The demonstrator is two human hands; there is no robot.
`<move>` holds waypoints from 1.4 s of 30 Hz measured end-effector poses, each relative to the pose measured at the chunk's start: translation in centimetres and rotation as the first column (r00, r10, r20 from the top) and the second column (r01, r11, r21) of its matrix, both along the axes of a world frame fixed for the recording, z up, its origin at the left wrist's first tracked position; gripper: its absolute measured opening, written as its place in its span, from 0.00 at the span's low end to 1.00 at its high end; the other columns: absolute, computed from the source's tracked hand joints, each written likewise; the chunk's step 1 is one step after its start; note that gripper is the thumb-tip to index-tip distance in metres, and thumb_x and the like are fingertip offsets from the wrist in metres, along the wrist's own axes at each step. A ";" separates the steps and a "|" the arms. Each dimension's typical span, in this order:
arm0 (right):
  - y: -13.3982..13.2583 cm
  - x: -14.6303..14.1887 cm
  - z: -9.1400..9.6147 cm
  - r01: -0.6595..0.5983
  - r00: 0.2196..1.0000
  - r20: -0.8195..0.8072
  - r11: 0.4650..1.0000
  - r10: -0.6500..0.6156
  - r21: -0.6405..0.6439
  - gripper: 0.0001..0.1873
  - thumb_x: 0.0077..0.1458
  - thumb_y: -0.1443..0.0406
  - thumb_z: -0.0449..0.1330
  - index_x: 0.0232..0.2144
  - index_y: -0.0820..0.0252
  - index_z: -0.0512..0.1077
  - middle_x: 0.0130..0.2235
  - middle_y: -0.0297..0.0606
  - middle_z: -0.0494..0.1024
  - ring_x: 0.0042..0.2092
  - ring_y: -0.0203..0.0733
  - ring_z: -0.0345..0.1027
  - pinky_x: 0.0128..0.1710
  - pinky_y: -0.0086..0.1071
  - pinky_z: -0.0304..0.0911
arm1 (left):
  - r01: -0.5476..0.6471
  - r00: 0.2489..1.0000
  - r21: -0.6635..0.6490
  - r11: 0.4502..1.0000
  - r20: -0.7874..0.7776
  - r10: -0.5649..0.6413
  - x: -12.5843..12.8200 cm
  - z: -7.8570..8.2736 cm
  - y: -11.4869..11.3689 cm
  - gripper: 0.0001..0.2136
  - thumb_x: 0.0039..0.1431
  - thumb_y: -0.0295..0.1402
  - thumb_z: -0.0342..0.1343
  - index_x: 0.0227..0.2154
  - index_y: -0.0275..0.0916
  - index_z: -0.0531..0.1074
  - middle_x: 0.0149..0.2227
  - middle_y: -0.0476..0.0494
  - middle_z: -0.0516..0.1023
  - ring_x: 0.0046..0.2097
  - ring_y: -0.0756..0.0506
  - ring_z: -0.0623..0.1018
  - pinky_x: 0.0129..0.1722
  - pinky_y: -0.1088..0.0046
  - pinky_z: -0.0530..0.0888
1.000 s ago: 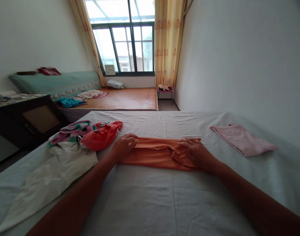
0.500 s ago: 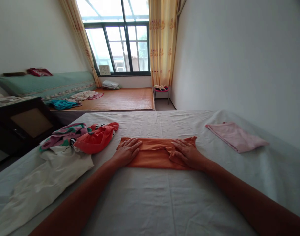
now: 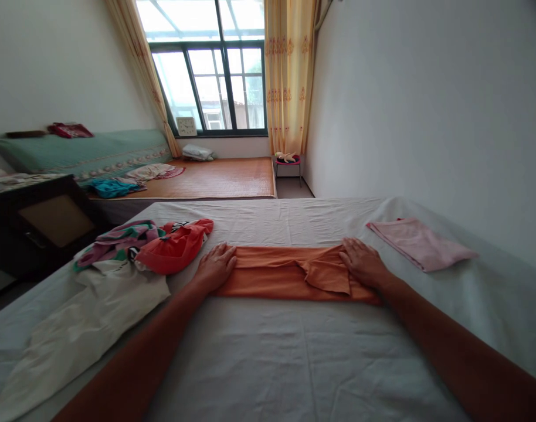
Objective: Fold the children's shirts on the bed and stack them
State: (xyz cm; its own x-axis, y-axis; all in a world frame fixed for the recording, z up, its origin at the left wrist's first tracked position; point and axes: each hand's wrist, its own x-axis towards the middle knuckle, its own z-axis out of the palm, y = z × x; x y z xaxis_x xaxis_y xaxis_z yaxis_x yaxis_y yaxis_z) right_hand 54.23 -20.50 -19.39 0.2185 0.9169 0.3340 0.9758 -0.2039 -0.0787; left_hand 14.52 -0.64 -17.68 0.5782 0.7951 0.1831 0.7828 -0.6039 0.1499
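Note:
An orange T-shirt (image 3: 268, 274), folded into a long flat strip, lies across the white bed sheet (image 3: 259, 363) in front of me. One short sleeve shows folded over near its right part. My left hand (image 3: 217, 266) rests flat on the strip's left end, fingers stretched out. On the right end lies my right hand (image 3: 362, 262), palm down with its fingers extended. Both hands press the cloth from above without gripping it.
A folded pink garment (image 3: 421, 243) lies at the right. To the left are a crumpled red garment (image 3: 175, 249), a purple and green garment (image 3: 118, 237) and a white garment (image 3: 87, 316). A dark cabinet (image 3: 43, 217) and another bed (image 3: 219, 176) stand beyond.
My hands have slid apart, the left one outward to the left and the right one outward to the right. The orange T-shirt now looks smoother, with its folded sleeve uncovered.

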 end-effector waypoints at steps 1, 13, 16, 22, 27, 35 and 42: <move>-0.1 -0.8 0.5 -0.056 0.998 0.004 0.998 0.056 0.036 0.28 0.63 0.56 0.41 0.62 0.59 0.56 0.63 0.47 0.59 0.65 0.50 0.46 0.62 0.50 0.44 | -0.024 1.000 0.001 1.000 0.007 0.024 -0.3 0.2 0.2 0.23 0.62 0.44 0.44 0.58 0.42 0.63 0.62 0.37 0.61 0.63 0.37 0.60 0.59 0.57 0.58; -0.8 -7.8 3.3 -0.566 0.810 -0.267 0.815 0.522 -0.126 0.26 0.63 0.52 0.45 0.62 0.43 0.56 0.62 0.30 0.62 0.65 0.47 0.47 0.63 0.47 0.46 | -0.099 0.993 -0.153 0.983 0.050 0.108 -2.5 3.1 1.3 0.28 0.53 0.48 0.54 0.52 0.34 0.66 0.39 0.37 0.79 0.42 0.40 0.78 0.39 0.70 0.71; -0.7 -7.6 3.3 -0.559 0.816 -0.256 0.820 0.518 -0.124 0.26 0.63 0.51 0.45 0.62 0.44 0.57 0.62 0.31 0.62 0.65 0.48 0.47 0.63 0.47 0.47 | -0.133 0.991 -0.165 0.977 0.004 0.135 -2.5 3.8 0.9 0.25 0.53 0.50 0.52 0.48 0.39 0.70 0.37 0.40 0.80 0.41 0.40 0.78 0.37 0.71 0.70; -0.6 -7.6 3.0 -0.553 0.825 -0.223 0.823 0.520 -0.129 0.27 0.63 0.50 0.45 0.62 0.46 0.56 0.63 0.32 0.61 0.65 0.47 0.48 0.63 0.46 0.47 | -0.048 0.999 -0.201 0.978 -0.012 0.047 -1.7 4.8 -0.6 0.22 0.55 0.43 0.53 0.52 0.43 0.69 0.49 0.44 0.77 0.48 0.42 0.76 0.43 0.73 0.69; -0.7 -7.2 3.2 -0.572 0.807 -0.240 0.815 0.540 -0.093 0.26 0.63 0.51 0.46 0.61 0.45 0.58 0.62 0.31 0.61 0.65 0.46 0.48 0.63 0.45 0.47 | -0.014 0.995 -0.239 0.971 0.095 0.038 -1.5 4.0 -0.2 0.29 0.53 0.42 0.54 0.58 0.39 0.63 0.53 0.40 0.74 0.48 0.40 0.75 0.46 0.70 0.69; -0.8 -7.1 3.5 -0.592 0.782 -0.295 0.803 0.549 -0.073 0.26 0.62 0.52 0.47 0.60 0.48 0.60 0.61 0.33 0.63 0.64 0.47 0.49 0.63 0.46 0.46 | -0.009 0.982 -0.264 0.964 0.181 0.059 -1.5 2.7 0.6 0.35 0.54 0.47 0.51 0.63 0.36 0.54 0.49 0.38 0.75 0.50 0.38 0.74 0.49 0.65 0.68; -0.8 -5.7 4.6 -0.468 0.687 -0.528 0.860 0.499 0.203 0.23 0.62 0.53 0.48 0.54 0.54 0.69 0.56 0.40 0.70 0.59 0.45 0.60 0.60 0.43 0.53 | 0.112 0.940 -0.205 0.972 0.338 -0.036 0.7 5.8 -1.0 0.25 0.57 0.40 0.46 0.57 0.38 0.64 0.40 0.44 0.77 0.42 0.44 0.75 0.45 0.68 0.70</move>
